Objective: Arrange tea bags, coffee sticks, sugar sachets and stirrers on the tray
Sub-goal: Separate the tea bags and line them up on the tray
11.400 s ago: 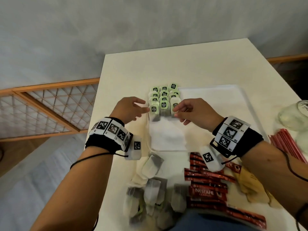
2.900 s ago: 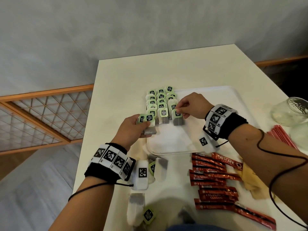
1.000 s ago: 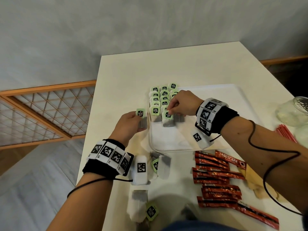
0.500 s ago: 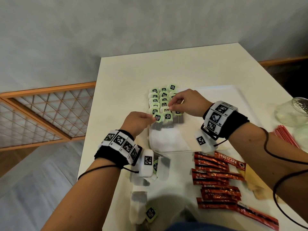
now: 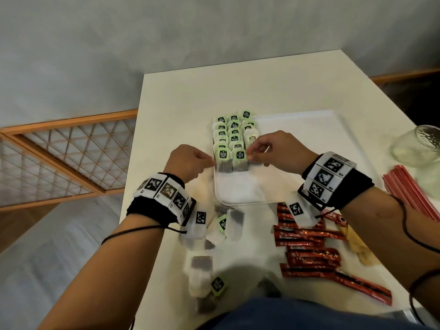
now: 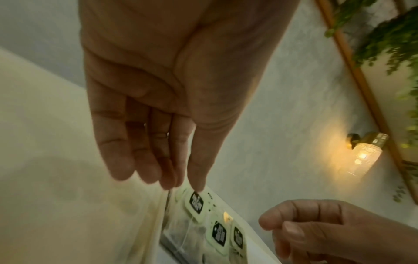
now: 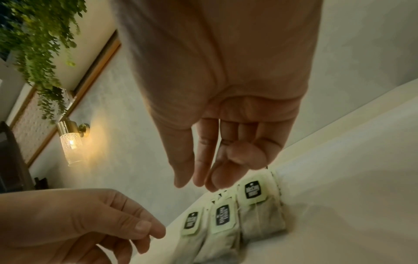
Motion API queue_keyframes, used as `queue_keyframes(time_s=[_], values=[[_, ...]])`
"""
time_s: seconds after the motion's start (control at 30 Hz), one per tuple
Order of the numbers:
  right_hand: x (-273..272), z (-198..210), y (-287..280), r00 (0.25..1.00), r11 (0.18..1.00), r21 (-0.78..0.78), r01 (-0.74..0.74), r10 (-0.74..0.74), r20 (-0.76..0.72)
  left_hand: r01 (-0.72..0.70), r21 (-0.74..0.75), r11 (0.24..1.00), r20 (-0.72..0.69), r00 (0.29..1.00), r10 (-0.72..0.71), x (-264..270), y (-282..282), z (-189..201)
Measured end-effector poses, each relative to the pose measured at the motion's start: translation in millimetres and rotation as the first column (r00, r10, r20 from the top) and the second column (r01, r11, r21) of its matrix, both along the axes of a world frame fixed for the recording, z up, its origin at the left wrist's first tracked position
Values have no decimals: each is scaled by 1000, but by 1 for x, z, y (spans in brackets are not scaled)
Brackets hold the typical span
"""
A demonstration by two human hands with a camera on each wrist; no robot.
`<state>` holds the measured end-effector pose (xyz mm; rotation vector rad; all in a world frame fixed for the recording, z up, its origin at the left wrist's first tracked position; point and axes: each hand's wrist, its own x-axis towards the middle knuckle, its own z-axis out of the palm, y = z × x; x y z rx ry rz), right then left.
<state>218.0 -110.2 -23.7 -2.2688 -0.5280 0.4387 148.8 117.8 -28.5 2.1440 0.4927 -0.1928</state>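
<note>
Nearest, loose tea bags [image 5: 234, 225] and coffee sticks [image 5: 307, 246] wait on the worktop [image 5: 181, 96], well behind the fingers [image 6: 120, 151]. Ahead, the left hand [image 5: 190, 163] has released its tea bag [image 5: 223, 160], now lying on the tray [image 5: 242, 189] just beyond its straightened fingertips. The right hand [image 5: 281, 151] hovers beside, fingers apart, empty. Several bags remain to place.

A pale desk [image 5: 190, 96] is set against a grey wall [image 5: 166, 32], and a clear glass jar [image 5: 415, 148] is seen standing near its right edge. To the left of the desk, a lattice screen [image 5: 59, 158] framed in orange wood is seen above a grey floor [image 5: 35, 253]. In the wrist views a lit wall lamp [image 7: 70, 144] is shown mounted on the wall, with trailing green foliage [image 7: 34, 39] hung near it.
</note>
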Motion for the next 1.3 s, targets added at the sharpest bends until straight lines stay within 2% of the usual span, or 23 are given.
queue_keyframes(time_s=[0.17,0.27,0.37,0.43,0.53,0.6,0.7,0.77,0.87,1.03,1.13,1.2,1.3], values=[[-48,0,2,994,991,84,-100,103,-34,259,106,960,-191,953,-236,-45,6,15],[-71,-6,7,968,969,-13,-249,248,-49,370,144,918,-278,905,-321,-70,0,12],[-87,-14,17,922,911,-146,-386,378,-77,460,213,862,-341,862,-376,-88,-10,3],[-95,-19,23,909,886,-205,-416,408,-80,437,252,864,-326,878,-349,-96,-11,2],[-101,-24,24,920,878,-286,-383,390,-33,353,340,872,-335,911,-239,-107,-4,9],[-103,-23,20,932,883,-320,-343,361,-3,375,398,837,-428,883,-192,-115,-4,15],[-104,-17,13,943,898,-307,-315,332,3,453,335,826,-499,829,-252,-121,-11,17],[-103,-14,6,949,915,-263,-306,317,-1,456,304,836,-463,838,-288,-121,-12,15],[-103,-9,-6,962,948,-165,-271,274,-3,411,339,846,-344,891,-295,-118,-11,14],[-113,-7,-16,992,983,154,-96,107,-64,328,184,927,-65,945,-321,-118,-16,23],[-118,-12,-17,999,964,266,15,-5,-38,147,-62,987,32,989,-145,-115,-27,18],[-122,-14,-15,998,954,298,44,-53,22,36,-245,969,53,998,-23,-114,-36,13],[-128,-17,-11,996,952,304,21,-48,82,-46,-386,922,28,998,61,-111,-51,5]])
